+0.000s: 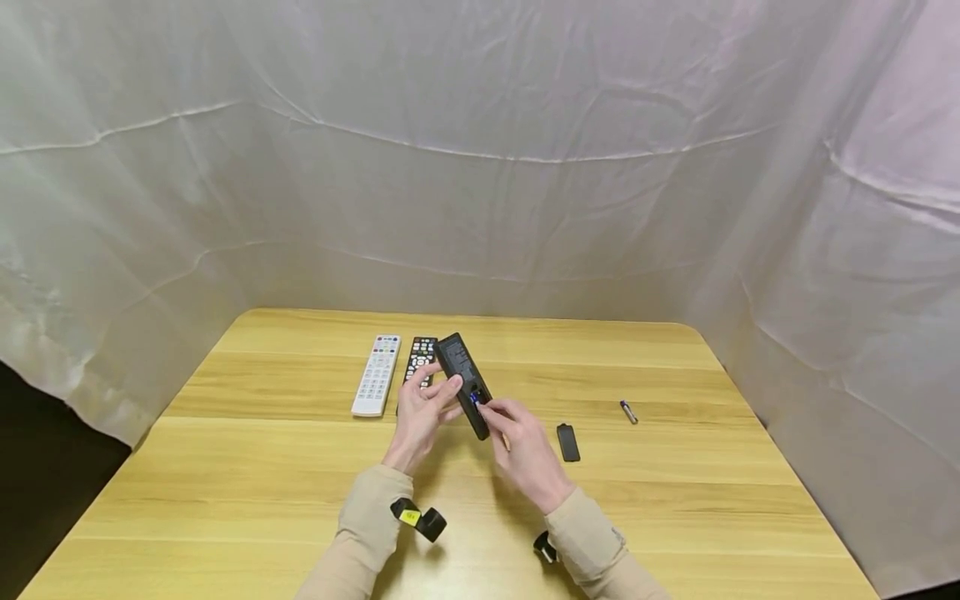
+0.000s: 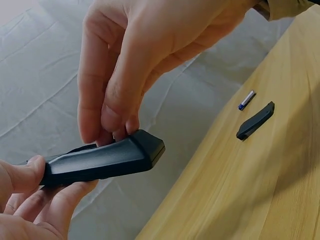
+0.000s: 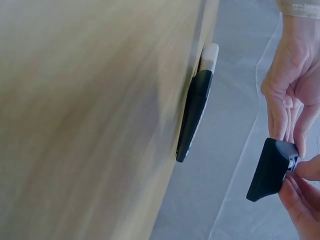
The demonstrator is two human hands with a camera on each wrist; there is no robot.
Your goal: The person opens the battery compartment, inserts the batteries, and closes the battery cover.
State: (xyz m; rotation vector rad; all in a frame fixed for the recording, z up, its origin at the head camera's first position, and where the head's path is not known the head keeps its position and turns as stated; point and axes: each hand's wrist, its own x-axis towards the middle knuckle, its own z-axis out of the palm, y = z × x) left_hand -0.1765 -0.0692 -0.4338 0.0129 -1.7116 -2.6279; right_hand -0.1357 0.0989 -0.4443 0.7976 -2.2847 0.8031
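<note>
A black remote control (image 1: 462, 367) is lifted above the table, tilted, its back and open battery compartment facing up. My left hand (image 1: 422, 410) grips it by the sides, thumb on one edge and fingers beneath. With thumb and fingertips, my right hand (image 1: 531, 457) pinches a blue-ended battery (image 1: 475, 398) at the compartment; in the right wrist view a shiny bit of this battery (image 3: 293, 163) shows between the fingers and the remote. The black battery cover (image 1: 567, 442) lies on the table to the right. Farther right is a loose battery (image 1: 628, 412).
A white remote (image 1: 377, 375) lies on the wooden table (image 1: 255, 467) to the left. Beside it, a second black remote (image 1: 422, 350) is partly hidden behind my left hand. Pale curtains (image 1: 480, 225) surround the table's back and sides.
</note>
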